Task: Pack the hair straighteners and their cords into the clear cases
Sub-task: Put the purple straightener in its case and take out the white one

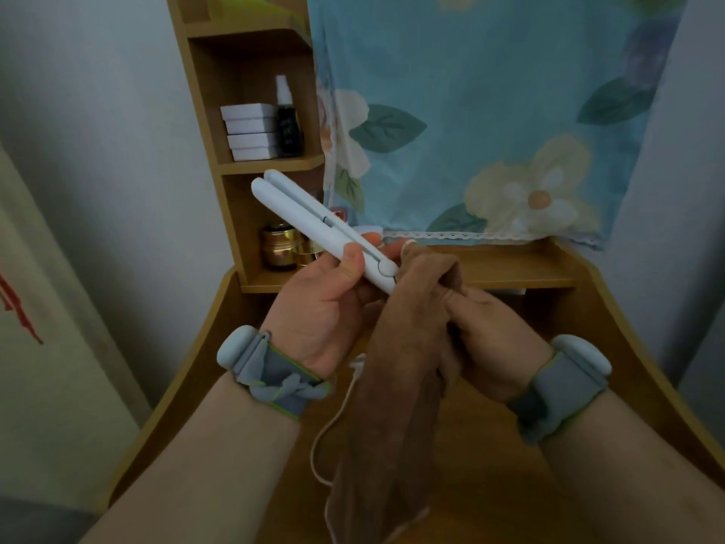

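A white hair straightener (310,221) points up and to the left above the wooden desk. My left hand (325,304) grips it near its hinge end, thumb on top. Its white cord (333,422) hangs down from the hands toward the desk's front. My right hand (486,331) grips a long brown cloth (396,406) bunched at the straightener's hinge end, and the cloth hangs down over the desk. No clear case shows in this view.
A wooden shelf unit (251,41) stands at the back left with white boxes (251,131), a dark spray bottle (288,123) and gold jars (280,247). A blue floral cloth (490,111) hangs behind the wooden desk (588,347).
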A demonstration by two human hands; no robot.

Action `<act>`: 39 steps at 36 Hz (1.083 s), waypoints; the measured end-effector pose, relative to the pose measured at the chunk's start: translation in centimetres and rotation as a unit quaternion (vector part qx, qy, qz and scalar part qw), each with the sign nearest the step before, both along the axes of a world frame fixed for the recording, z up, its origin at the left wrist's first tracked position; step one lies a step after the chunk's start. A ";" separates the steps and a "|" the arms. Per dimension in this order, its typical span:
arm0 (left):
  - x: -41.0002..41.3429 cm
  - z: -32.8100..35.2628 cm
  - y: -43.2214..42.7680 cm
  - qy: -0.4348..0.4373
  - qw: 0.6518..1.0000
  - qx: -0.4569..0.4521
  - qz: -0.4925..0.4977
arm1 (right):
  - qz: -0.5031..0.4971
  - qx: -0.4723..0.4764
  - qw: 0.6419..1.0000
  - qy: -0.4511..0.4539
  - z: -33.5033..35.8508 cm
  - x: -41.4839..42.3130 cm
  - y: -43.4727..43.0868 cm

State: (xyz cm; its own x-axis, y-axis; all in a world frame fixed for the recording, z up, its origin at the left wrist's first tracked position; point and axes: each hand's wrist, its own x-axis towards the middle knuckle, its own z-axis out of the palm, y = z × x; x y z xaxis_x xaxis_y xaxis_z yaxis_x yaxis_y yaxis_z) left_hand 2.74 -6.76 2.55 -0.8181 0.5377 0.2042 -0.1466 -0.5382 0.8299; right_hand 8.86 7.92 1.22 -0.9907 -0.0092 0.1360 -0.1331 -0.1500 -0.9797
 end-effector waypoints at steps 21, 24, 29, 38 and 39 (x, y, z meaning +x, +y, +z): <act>-2.3 -1.0 -1.1 -0.061 0.989 -0.025 0.134 | -0.191 0.500 0.833 0.138 -3.9 0.9 0.5; -2.0 -1.2 -1.0 -0.027 0.986 -0.062 0.153 | -0.177 0.395 0.893 0.121 -4.0 0.8 1.1; -0.9 -1.2 -0.4 0.024 0.983 -0.110 0.146 | -0.118 0.386 0.914 0.050 -2.1 0.5 -0.1; 0.5 -0.6 -0.8 0.047 0.992 -0.090 0.077 | -0.111 0.397 0.908 0.070 -0.4 0.4 -1.1; 0.5 -0.6 -0.8 0.050 0.993 -0.084 0.064 | -0.106 0.336 0.934 0.060 -0.2 0.7 -0.9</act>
State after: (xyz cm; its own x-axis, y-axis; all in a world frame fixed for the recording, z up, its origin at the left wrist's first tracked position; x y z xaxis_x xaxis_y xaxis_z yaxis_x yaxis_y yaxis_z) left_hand 3.26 -7.61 1.91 -0.8622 0.4639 0.2034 0.0016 -0.3990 0.9169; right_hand 9.58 7.00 1.06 -0.9581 0.0615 0.2796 -0.2047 0.5356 -0.8193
